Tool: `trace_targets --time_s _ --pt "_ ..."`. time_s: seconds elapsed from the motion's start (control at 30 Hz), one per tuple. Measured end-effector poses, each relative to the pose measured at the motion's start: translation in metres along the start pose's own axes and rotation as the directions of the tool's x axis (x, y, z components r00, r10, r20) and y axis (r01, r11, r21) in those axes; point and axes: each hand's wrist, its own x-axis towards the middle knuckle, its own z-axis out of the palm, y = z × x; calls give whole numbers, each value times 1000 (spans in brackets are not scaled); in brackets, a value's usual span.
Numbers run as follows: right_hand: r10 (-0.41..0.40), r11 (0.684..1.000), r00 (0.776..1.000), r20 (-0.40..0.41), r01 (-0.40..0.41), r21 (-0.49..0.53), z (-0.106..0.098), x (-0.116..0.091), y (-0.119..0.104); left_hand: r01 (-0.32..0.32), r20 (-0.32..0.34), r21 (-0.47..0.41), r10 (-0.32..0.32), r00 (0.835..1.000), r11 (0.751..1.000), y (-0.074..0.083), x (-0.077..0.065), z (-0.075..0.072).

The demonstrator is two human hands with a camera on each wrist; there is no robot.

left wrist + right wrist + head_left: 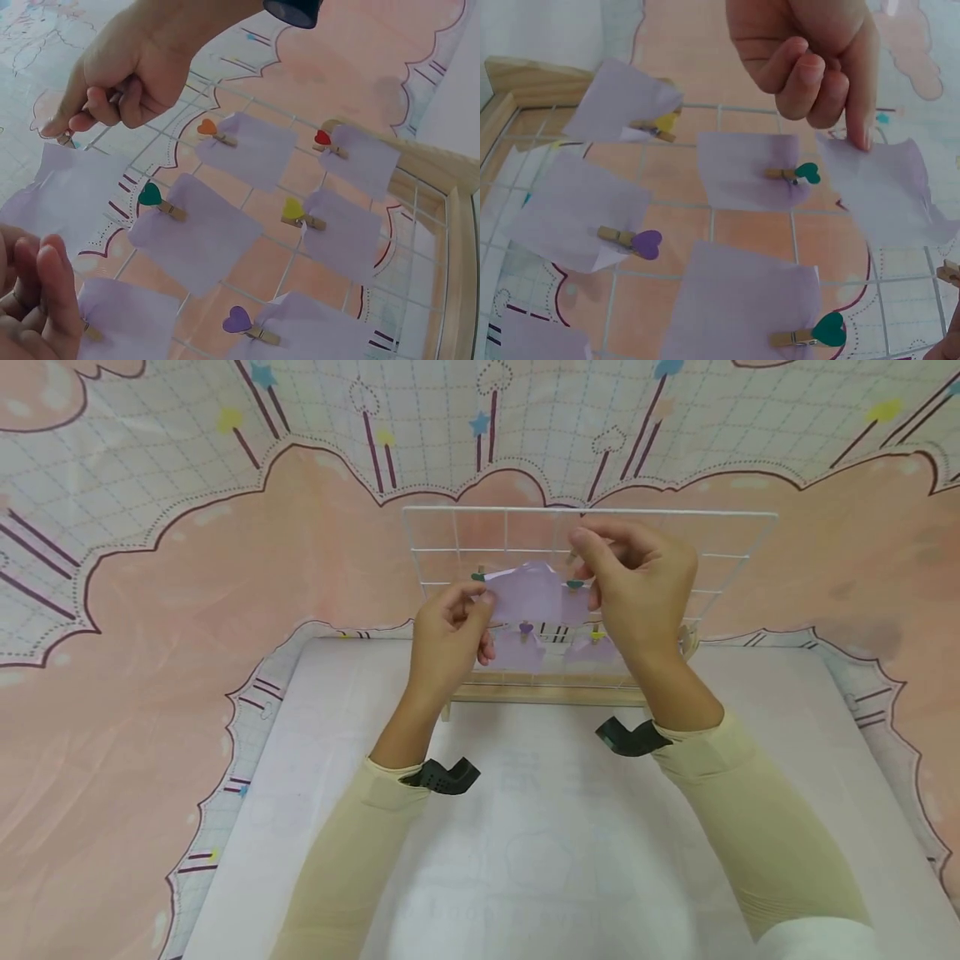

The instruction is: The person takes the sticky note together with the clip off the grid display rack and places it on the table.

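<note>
My left hand (450, 627) pinches the left edge of a lilac sheet of paper (521, 593) in front of a white wire grid (480, 550). The right wrist view shows its index finger on the top corner of that sheet (889, 195). My right hand (645, 585) is raised at the sheet's right side, fingers curled. Between its fingertips is a small wooden clothespin (66, 139), seen in the left wrist view near the sheet's upper edge. That clothespin (949, 271) also shows at the right wrist view's edge, apart from the paper.
Other lilac sheets hang on the grid, held by clothespins with hearts: orange (207, 127), red (322, 137), yellow (293, 208), green (150, 194) and purple (237, 320). The grid stands on a wooden base (551, 695) on a white table (540, 843). A patterned cloth (150, 693) surrounds it.
</note>
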Motion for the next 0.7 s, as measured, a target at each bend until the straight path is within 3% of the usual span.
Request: trace_targets --time_s 0.23,0.47,0.7 --pt "48 999 998 29 -47 -18 -5 -10 -6 -43 -43 81 47 998 996 -1 -7 -3" --pt "77 996 994 81 -72 -54 -16 -18 7 3 -25 40 -2 1000 999 -3 -15 -8" --pt "131 989 983 129 -119 -93 -30 -28 18 32 -18 54 -31 999 998 -9 -23 -13"
